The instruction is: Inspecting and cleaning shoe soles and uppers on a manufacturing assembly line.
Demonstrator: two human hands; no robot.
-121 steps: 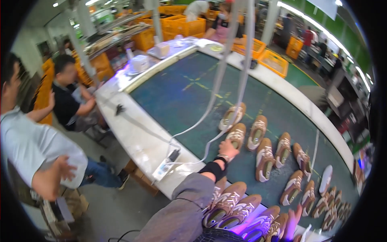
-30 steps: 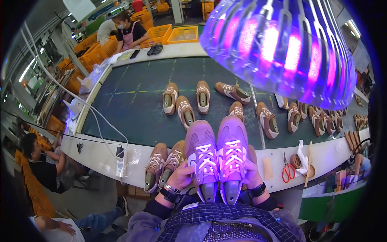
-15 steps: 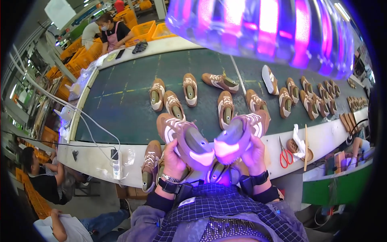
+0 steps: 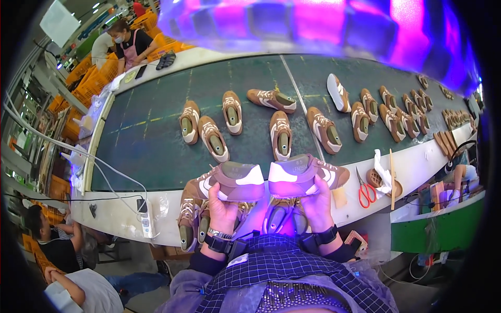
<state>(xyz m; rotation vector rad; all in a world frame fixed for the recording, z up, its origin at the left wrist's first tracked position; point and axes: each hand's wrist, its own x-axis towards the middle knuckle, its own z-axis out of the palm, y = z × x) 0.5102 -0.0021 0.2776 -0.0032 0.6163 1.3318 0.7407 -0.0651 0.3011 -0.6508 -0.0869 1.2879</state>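
- While the left hand (image 4: 222,211) grips the left shoe (image 4: 229,181) and the right hand (image 4: 317,208) grips the right shoe (image 4: 305,176), both sit above the surface (image 4: 365,206) edge, heels together.
- Advise holding both level under the violet lamp (image 4: 323,26), turning slowly.

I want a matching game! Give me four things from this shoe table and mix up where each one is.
Things:
1. left hand
2. right hand
3. red scissors
4. white power strip

Places:
A. on the pale table edge, right of the hands
B. holding a brown shoe turned heel-inward, toe pointing left
C. on the table edge, left of the hands
D. holding a brown shoe with toe pointing right

Pairs: 1-B, 2-D, 3-A, 4-C
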